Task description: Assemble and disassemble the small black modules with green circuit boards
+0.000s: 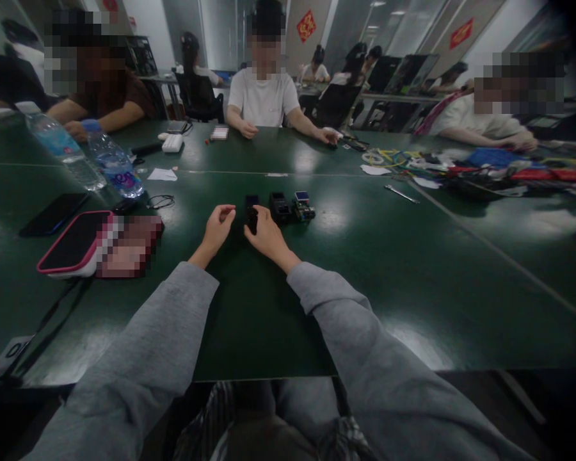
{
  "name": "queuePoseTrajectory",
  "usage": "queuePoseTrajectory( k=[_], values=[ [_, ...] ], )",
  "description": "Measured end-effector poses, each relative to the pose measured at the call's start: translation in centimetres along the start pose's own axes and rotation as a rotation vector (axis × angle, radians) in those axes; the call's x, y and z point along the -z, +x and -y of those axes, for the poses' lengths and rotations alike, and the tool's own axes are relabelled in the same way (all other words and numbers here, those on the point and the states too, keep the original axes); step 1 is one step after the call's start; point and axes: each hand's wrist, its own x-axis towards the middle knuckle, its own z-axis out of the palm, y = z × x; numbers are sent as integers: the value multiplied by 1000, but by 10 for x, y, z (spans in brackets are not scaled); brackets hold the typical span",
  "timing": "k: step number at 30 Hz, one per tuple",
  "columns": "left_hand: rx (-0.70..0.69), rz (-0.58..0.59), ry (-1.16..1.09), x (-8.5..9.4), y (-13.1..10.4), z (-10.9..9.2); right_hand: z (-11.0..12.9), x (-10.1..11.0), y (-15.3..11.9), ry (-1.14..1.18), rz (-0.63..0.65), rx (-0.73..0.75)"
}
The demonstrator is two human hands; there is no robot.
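My right hand [269, 234] is closed on a small black device with a small screen [252, 202], its fingers and thumb at the lower part, which they partly hide. Just left of it is my left hand [216, 230], loosely curved, thumb and fingers slightly apart, with nothing visible in it. To the right of the held device sits a black boxy case [280, 208]. Beside that case lies a bare circuit board with a small screen [303, 206].
Two water bottles [116, 168], a dark phone [52, 214] and a pink-edged case [77, 242] lie left. At right are a metal wrench [402, 194] and a heap of cables [461, 169]. Several people sit around the green table [264, 320].
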Motion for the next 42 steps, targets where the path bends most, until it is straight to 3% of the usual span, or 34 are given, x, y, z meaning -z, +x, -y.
queuePoseTrajectory(
  k=[5, 13, 16, 19, 21, 24, 28, 33, 38, 42],
  values=[
    [-199, 61, 210, -1, -7, -13, 1, 2, -1, 56, -35, -28],
    [-440, 13, 489, -2, -17, -31, -1, 18, -19, 225, -149, -49],
    [-463, 42, 575, -2, -23, -36, -5, 32, -38, 282, -133, -51],
    [-475, 155, 676, -5, -30, -42, -15, 53, -57, 312, -109, -67],
    [-469, 243, 734, -13, -35, -46, -27, 67, -66, 330, -115, -98],
    [-401, 267, 749, -32, -39, -51, -49, 83, -68, 327, -168, -169],
    [-317, 204, 743, -56, -37, -50, -71, 86, -61, 303, -245, -211],
    [-329, 187, 711, -64, -31, -43, -76, 83, -56, 315, -255, -197],
    [-486, 87, 675, -55, -25, -50, -76, 84, -56, 309, -272, -198],
    [-547, -45, 637, -27, -19, -51, -76, 84, -56, 318, -294, -193]
  ],
)
